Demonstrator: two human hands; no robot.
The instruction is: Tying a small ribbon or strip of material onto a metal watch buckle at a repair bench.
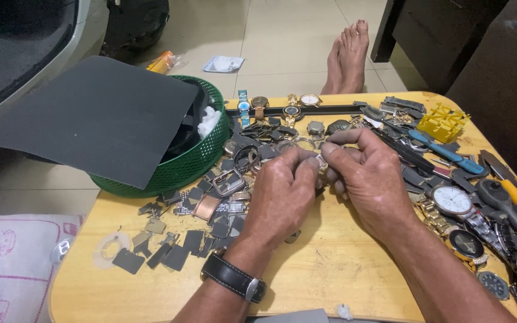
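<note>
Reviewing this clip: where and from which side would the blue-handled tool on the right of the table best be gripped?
Probably the blue-handled tool is best taken by its blue handle, from above at the right end. It lies flat and diagonal on dark strap pieces, with the handle the thickest, most exposed part; its thin dark tip points towards the right hand and into clutter.

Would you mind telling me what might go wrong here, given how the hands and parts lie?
The small metal watch part pinched between the left hand and right hand might slip into the grey strap scraps below and be hard to find. A forearm could also nudge the white-dialled wristwatch by the wooden table's edge.
</note>
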